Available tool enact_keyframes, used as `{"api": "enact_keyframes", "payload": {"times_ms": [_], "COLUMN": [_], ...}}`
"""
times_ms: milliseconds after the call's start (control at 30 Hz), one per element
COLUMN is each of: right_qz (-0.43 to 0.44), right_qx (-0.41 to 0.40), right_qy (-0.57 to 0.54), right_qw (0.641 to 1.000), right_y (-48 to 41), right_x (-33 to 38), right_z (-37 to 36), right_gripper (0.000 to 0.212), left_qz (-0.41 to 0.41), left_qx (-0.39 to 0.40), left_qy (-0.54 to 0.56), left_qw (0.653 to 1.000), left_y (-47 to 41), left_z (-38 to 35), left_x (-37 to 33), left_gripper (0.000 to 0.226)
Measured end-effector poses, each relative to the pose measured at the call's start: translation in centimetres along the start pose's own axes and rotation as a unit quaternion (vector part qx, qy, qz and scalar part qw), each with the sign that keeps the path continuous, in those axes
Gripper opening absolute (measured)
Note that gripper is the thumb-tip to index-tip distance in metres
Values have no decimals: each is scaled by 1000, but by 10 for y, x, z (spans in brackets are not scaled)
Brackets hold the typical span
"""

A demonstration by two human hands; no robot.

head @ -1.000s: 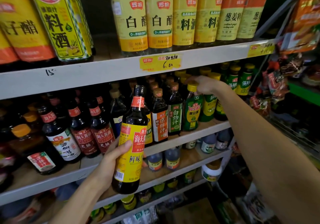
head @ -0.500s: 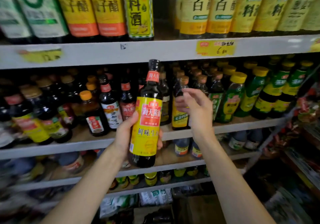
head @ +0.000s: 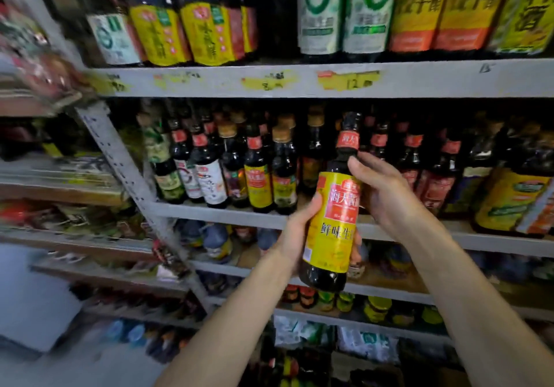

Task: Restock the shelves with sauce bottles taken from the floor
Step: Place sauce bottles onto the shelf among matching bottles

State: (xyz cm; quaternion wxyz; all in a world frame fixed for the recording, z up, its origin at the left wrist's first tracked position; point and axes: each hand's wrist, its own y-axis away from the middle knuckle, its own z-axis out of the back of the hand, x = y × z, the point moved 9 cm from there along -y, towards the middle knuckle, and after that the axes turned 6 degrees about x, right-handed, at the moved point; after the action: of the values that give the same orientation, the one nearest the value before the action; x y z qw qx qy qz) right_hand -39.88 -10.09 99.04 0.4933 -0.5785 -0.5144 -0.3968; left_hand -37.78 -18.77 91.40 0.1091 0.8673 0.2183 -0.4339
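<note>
The person is holding one sauce bottle [head: 329, 225] in front of the shelving, and both hands are on it. The left hand [head: 295, 237] is wrapping the lower body of the bottle from the left, its fingers [head: 355, 251] curling round the far side of the yellow label while the thumb is pressing the near left edge. The right hand [head: 386, 195] is coming in from the right and resting against the bottle's shoulder, its thumb lying just under the red neck band; how firmly its fingers are clasping cannot be told, since they are hidden behind the glass.

The bottle is standing nearly upright, its long axis running from the dark base near the left palm up to the cap, leaning slightly to the right. The middle shelf [head: 215, 214], crowded with dark bottles [head: 257, 174], is lying just beyond and a little above the left fingers. A narrow gap seems to be showing in the row straight behind the bottle's neck, though blur is making this uncertain. Both forearms are reaching up and forward. The left hand is carrying the weight, so it is probably the one to lift and push the bottle onto the shelf.
</note>
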Motion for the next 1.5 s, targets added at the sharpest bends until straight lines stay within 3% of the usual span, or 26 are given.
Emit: {"api": "enact_keyframes", "payload": {"times_ms": [200,333,500,700,833,1033,1200,1367,1500], "right_qz": [-14,-17,-31,-42,-50,-48,-64,-131,-120], "right_qx": [-12,-61,-85,-94,-152,-225,-223,-172,-170], "right_qy": [-26,-6,-22,8,22,37,44,47,67], "right_qw": [999,998,996,995,987,972,972,975,976], "right_y": [-46,-60,-65,-61,-47,-22,-9,-6,-16], "right_x": [-33,-50,-61,-67,-71,-56,-48,-49,-48], "right_z": [-98,-136,-161,-168,-151,-122,-101,-96,-97], "right_gripper": [15,46,68,39,21,42,13,11,16], "left_qz": [-4,13,42,59,69,77,89,122,70], "left_qx": [5,7,15,43,0,95,114,109,125], "left_qy": [-18,-26,-5,-29,-88,-44,-61,-58,-128], "left_qw": [1000,1000,999,997,994,992,988,985,981], "left_y": [66,98,121,122,112,94,82,83,85], "left_z": [78,112,136,149,162,119,104,112,121], "left_x": [-54,-77,-81,-74,-64,-49,-39,-26,-46], "left_gripper": [70,72,71,69,93,68,59,70,47]}}
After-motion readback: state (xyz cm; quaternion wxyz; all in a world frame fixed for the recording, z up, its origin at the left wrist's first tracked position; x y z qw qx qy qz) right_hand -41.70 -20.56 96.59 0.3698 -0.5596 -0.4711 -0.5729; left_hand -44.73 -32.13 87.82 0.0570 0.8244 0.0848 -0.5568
